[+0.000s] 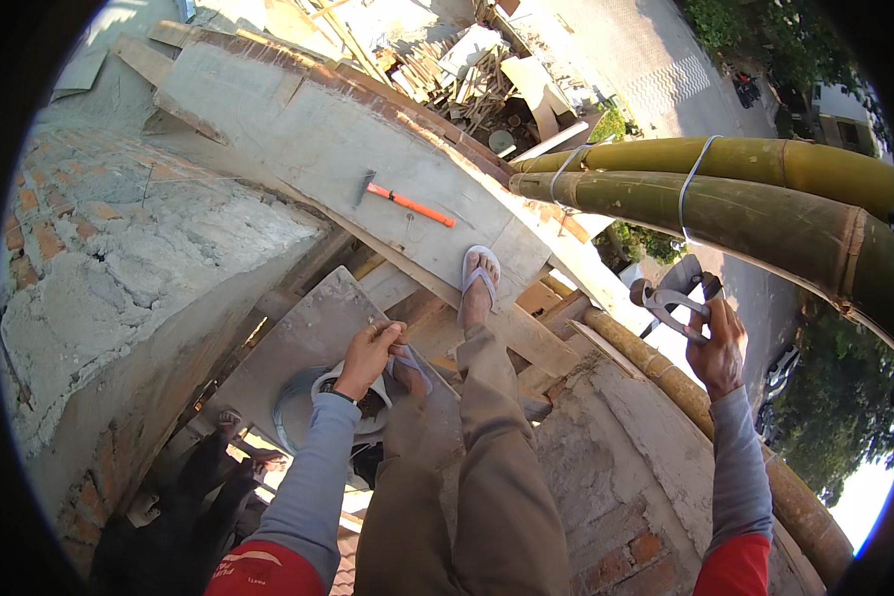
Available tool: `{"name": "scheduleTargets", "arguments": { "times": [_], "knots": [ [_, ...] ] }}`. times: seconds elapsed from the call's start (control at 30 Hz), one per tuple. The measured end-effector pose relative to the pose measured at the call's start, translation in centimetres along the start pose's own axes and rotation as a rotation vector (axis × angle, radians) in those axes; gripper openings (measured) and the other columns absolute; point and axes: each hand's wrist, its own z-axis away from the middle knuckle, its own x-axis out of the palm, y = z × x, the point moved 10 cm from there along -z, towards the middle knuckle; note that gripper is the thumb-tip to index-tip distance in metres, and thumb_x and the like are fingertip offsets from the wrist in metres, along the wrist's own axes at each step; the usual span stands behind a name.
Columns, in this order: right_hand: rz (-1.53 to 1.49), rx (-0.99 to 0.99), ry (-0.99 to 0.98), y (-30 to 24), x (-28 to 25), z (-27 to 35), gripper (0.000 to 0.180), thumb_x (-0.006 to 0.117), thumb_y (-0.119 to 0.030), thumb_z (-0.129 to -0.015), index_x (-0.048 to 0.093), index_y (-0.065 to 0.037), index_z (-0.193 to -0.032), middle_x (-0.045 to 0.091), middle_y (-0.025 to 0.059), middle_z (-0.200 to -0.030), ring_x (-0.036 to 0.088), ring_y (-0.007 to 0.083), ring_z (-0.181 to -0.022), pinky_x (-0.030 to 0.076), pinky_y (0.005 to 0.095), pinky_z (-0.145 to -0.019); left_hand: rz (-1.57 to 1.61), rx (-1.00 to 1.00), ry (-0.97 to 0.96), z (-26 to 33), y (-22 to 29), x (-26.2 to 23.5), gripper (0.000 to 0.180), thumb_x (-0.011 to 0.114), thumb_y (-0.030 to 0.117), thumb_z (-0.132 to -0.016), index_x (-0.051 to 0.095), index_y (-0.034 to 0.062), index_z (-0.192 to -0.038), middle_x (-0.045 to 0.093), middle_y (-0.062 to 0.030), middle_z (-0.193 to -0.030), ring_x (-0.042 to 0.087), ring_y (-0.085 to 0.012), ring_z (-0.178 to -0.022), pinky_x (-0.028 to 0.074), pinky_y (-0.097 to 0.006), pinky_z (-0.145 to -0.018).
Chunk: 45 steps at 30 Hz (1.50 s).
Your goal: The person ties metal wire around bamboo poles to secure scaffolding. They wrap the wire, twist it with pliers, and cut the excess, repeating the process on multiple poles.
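My right hand (722, 348), raised at the right near the bamboo poles, grips grey metal pincers (673, 301). Their curved jaws are spread apart, pointing up and left. My left hand (370, 360) is closed, thumb and fingertips pressed together. Whatever may be between them is too small to make out. Below it, a pale bucket (375, 425) with dark contents is partly hidden by my wrist and foot. A coil of thin wire (290, 409) lies against its left side. Beyond my front foot, a hammer (407, 205) with an orange handle rests on the grey boards.
Two thick bamboo poles (765, 194) tied with pale cord cross at right. Grey boards (298, 129) run diagonally ahead, with gaps around the planks below. A rough brick-and-mortar wall (119, 258) stands left. Another person in dark clothing (189, 507) is below left. Scrap wood (462, 79) lies far below.
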Motion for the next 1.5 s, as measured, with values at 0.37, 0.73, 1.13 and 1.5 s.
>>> {"name": "scheduleTargets", "arguments": {
  "times": [0.37, 0.73, 1.13, 1.5],
  "knots": [
    [-0.244, 0.300, -0.678, -10.0, 39.3, 0.1, 0.041, 0.076, -0.033, -0.082, 0.060, 0.000, -0.100, 0.067, 0.0219, -0.094, 0.068, 0.0408, -0.088, 0.053, 0.0480, -0.081, -0.045, 0.020, 0.274, -14.7, -4.3, -4.7, 0.024, 0.064, 0.019, -0.096, 0.068, -0.0004, -0.109, 0.071, -0.0058, -0.089, 0.066, -0.0125, -0.080, 0.053, -0.028, -0.074],
    [-0.373, 0.002, -0.255, -14.7, 55.9, -9.8, 0.058, 0.076, -0.024, -0.086, 0.051, 0.000, -0.132, 0.055, 0.0224, -0.115, 0.056, 0.0395, -0.107, 0.047, 0.0469, -0.092, -0.932, 0.924, 0.677, -32.1, 15.2, -5.9, 0.026, 0.064, 0.022, -0.091, 0.069, 0.0157, -0.116, 0.070, -0.0036, -0.109, 0.061, -0.0237, -0.106, 0.053, -0.041, -0.086],
    [-1.161, 0.547, -0.921, -22.1, 49.6, -5.6, 0.099, 0.023, -0.084, -0.092, 0.064, -0.001, -0.128, 0.070, 0.0153, -0.109, 0.061, 0.0239, -0.101, 0.049, 0.0391, -0.088, -0.493, 1.007, 0.757, -21.1, 19.4, -5.6, 0.027, 0.058, 0.032, -0.100, 0.070, 0.0069, -0.101, 0.070, -0.0135, -0.095, 0.062, -0.0341, -0.090, 0.049, -0.043, -0.083],
    [-1.965, 1.316, -0.678, -36.7, 26.3, -0.2, 0.024, 0.059, -0.024, -0.101, 0.056, -0.006, -0.116, 0.045, -0.0014, -0.068, 0.044, 0.0122, -0.054, 0.040, 0.0301, -0.048, 0.692, 0.729, 0.517, 28.9, 4.4, -7.1, 0.026, 0.044, 0.034, -0.109, 0.048, 0.0097, -0.099, 0.046, -0.0016, -0.081, 0.056, -0.0204, -0.085, 0.048, -0.035, -0.080]
  ]
}}
